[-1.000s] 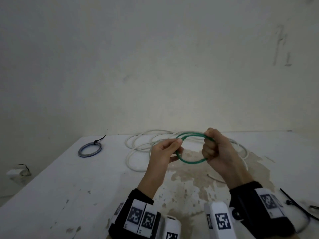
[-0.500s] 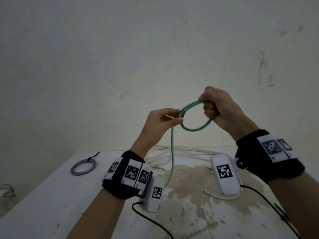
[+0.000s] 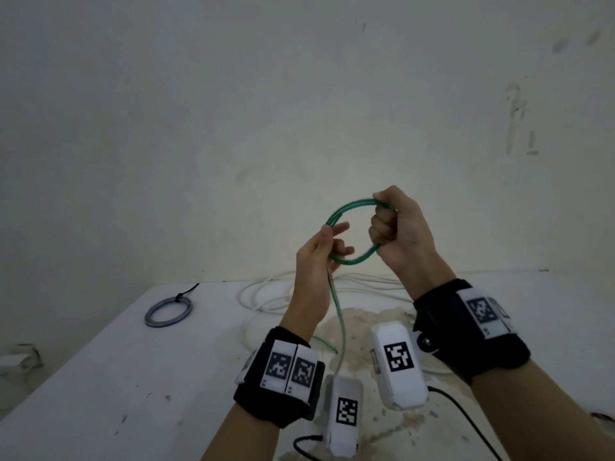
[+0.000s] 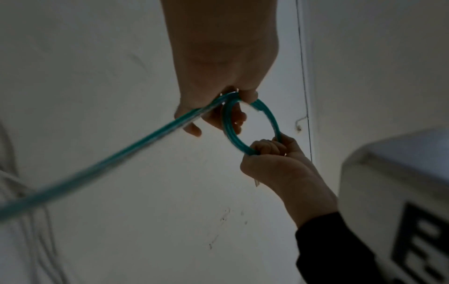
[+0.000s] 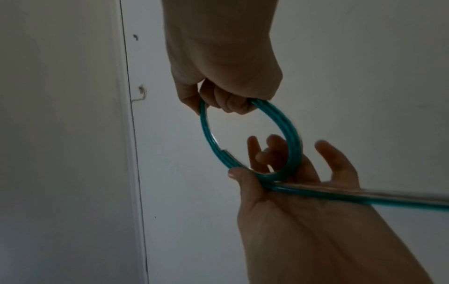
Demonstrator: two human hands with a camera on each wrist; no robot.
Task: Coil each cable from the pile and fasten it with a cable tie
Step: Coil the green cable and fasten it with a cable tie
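Note:
A green cable (image 3: pixel 352 203) is wound into a small coil of several turns, held up in front of the wall. My right hand (image 3: pixel 382 224) grips the coil's right side in a fist (image 5: pixel 228 103). My left hand (image 3: pixel 332 241) pinches the coil's left side under the thumb, its other fingers loosely spread (image 5: pixel 323 151). The cable's loose tail (image 3: pixel 340 314) hangs from the left hand down to the table, and runs off blurred in the left wrist view (image 4: pixel 97 169). The coil (image 4: pixel 228 126) shows as a ring between both hands.
On the white table (image 3: pixel 100 377) a pile of loose white cables (image 3: pixel 266 294) lies behind my hands. A coiled blue-grey cable (image 3: pixel 168 313) with a black tie lies at the far left. A worn patch (image 3: pixel 359 324) marks the table's middle. Black wrist-camera leads (image 3: pixel 466 417) trail near me.
Both hands have lifted the green coil from just above the table to in front of the wall. The tail now hangs from my left hand, and the ring looks wider.

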